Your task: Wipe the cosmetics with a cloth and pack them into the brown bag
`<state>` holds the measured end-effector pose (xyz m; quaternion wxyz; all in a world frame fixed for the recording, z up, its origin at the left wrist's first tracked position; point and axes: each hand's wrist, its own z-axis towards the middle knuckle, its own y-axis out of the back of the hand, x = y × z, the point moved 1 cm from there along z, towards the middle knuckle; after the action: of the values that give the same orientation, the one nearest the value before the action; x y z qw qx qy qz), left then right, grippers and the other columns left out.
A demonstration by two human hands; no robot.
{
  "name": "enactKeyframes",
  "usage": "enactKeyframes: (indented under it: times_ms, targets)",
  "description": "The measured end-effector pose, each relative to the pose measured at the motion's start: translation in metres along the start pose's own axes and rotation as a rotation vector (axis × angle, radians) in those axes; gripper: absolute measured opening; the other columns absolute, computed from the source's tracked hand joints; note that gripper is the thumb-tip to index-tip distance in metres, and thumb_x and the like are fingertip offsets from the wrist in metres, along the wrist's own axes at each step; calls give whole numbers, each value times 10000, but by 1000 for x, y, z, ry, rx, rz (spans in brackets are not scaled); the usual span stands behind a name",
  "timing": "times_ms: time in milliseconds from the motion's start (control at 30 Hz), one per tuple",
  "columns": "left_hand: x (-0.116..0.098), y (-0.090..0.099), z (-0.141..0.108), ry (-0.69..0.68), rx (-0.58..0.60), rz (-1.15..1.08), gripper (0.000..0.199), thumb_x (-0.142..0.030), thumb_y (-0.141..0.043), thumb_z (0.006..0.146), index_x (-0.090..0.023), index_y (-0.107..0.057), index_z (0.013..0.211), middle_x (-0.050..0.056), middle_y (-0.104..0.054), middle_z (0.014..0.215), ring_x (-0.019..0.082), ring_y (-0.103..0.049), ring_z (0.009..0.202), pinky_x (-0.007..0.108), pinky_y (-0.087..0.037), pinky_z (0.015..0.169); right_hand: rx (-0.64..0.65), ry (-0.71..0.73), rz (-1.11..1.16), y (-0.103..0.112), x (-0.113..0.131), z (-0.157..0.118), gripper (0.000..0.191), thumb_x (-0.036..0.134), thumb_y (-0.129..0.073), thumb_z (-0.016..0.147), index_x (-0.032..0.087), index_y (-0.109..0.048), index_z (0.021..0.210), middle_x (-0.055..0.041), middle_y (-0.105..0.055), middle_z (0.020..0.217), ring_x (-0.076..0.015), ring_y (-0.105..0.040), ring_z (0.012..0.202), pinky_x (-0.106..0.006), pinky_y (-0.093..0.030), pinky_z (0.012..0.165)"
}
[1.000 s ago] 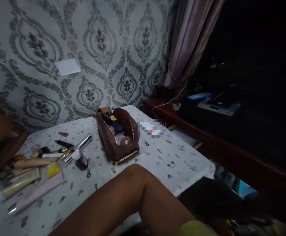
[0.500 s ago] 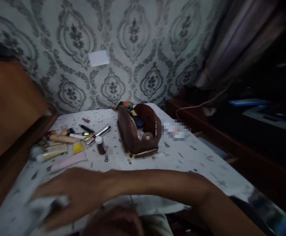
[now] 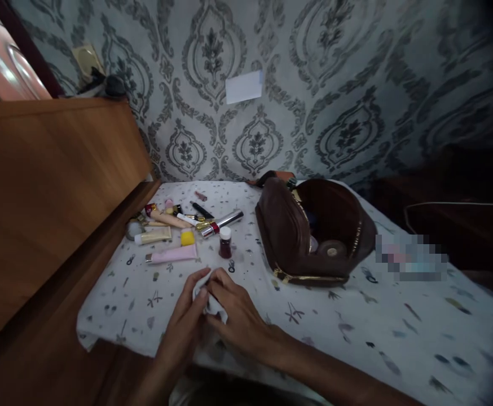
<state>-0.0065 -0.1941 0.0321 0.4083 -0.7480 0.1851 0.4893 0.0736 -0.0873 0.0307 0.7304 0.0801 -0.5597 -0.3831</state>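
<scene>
A crumpled white cloth or wipe (image 3: pixel 213 307) is bunched between my hands, low over the front of the table. My left hand (image 3: pixel 189 301) is closed on its left side, with the thumb pressed against it. From the right, the curled fingers of my right hand (image 3: pixel 238 310) grip the same cloth. Whether something small sits inside the folds is hidden. Just beyond my fingertips stands a small bottle (image 3: pixel 225 243) with a white cap and dark red contents. A pink tube (image 3: pixel 174 254) lies to its left, by a yellow item (image 3: pixel 187 237).
An unzipped brown bag (image 3: pixel 284 242) stands at right with items inside. Behind the bottle lie a silver tube (image 3: pixel 229 220), a cream tube (image 3: pixel 155 235), brushes and other cosmetics. A wooden panel (image 3: pixel 60 186) borders the left. The patterned cloth (image 3: pixel 136 316) covers the table.
My right hand, stretched far left with something white before, is back at the middle, where both hands now hold the cloth together. The view has swung left.
</scene>
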Motion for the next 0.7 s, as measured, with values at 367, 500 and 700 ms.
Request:
enactKeyframes:
  times_ms: [367,500,700]
  targets:
    - [-31,33,51,-231,-364,140,424,-485,-787,681,-193,-602,926,-26,-623,721,119,-569,590,231,-454,564,-113,-44,208,-6,-25,6,221,87,-525,832,205,-655,966,-61,-575,1079,-121,-610,809,-233,-513,640]
    - [-60,53,79,-532,-388,701,346,-543,-515,871,-206,-566,808,-36,-513,645,135,-488,581,240,-401,563,-136,-128,248,-9,-46,9,184,93,-517,821,188,-653,902,-24,-609,888,-119,-595,725,-242,-488,650]
    - [-73,58,121,-634,-297,1142,252,-374,-440,928,-201,-623,935,67,-626,930,243,-578,950,339,-438,883,-118,-192,320,-10,-57,7,157,174,-503,859,184,-656,890,-2,-603,755,-130,-581,652,-252,-452,619]
